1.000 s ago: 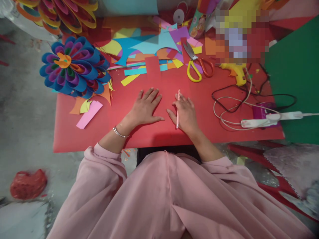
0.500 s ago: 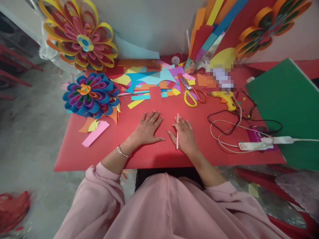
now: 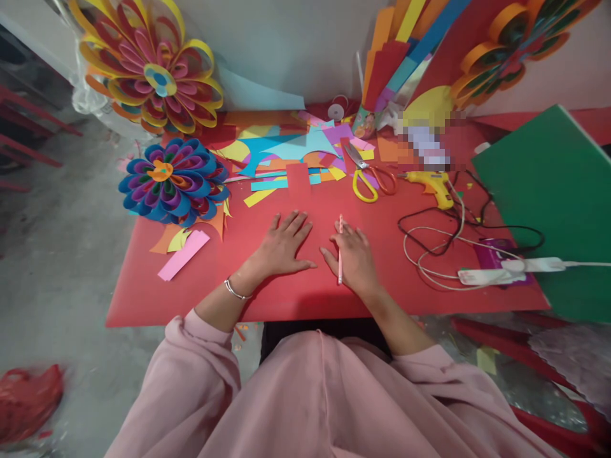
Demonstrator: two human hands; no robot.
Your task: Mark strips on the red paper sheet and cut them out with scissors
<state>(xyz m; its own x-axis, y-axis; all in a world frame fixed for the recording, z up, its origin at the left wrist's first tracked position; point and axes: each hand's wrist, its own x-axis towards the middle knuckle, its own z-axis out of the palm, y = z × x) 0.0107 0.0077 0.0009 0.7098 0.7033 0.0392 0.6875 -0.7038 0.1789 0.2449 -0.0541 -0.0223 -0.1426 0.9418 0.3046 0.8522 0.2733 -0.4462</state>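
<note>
- Left grip [image 3: 282,247]: open, palm down, fingers spread flat on the red table [image 3: 157,299], centre of frame. Holds nothing. Bracelet [image 3: 236,292] on its wrist.
- Right grip [image 3: 354,259]: just right of the left one, thumbs near each other but apart. Palm down on the table, fingers closed around a pencil [image 3: 340,224].
- Pencil: pale pink, thin, pointing away from the body. Its far end sticks out past the fingertips; its near end lies over the back of the hand.
- Red paper strip [image 3: 299,181]: upright rectangle just above the left fingertips, not touched.
- Paper scraps [image 3: 286,147]: blue, yellow, orange and purple, piled above the strip, upper centre.
- Scissors [image 3: 366,180]: yellow and orange handles, above and right of the right grip, well clear of it.
- Glue gun [image 3: 432,184]: yellow, right of the scissors.
- Cables [image 3: 432,245] looped on the table, centre right, with a white power strip [image 3: 496,275] beside them.
- Blue paper flower [image 3: 174,181]: left of centre, on the table's left edge. Yellow paper flower [image 3: 153,73]: upper left.
- Pink strip [image 3: 184,256]: below the blue flower.
- Green board [image 3: 554,191]: right edge of frame.
</note>
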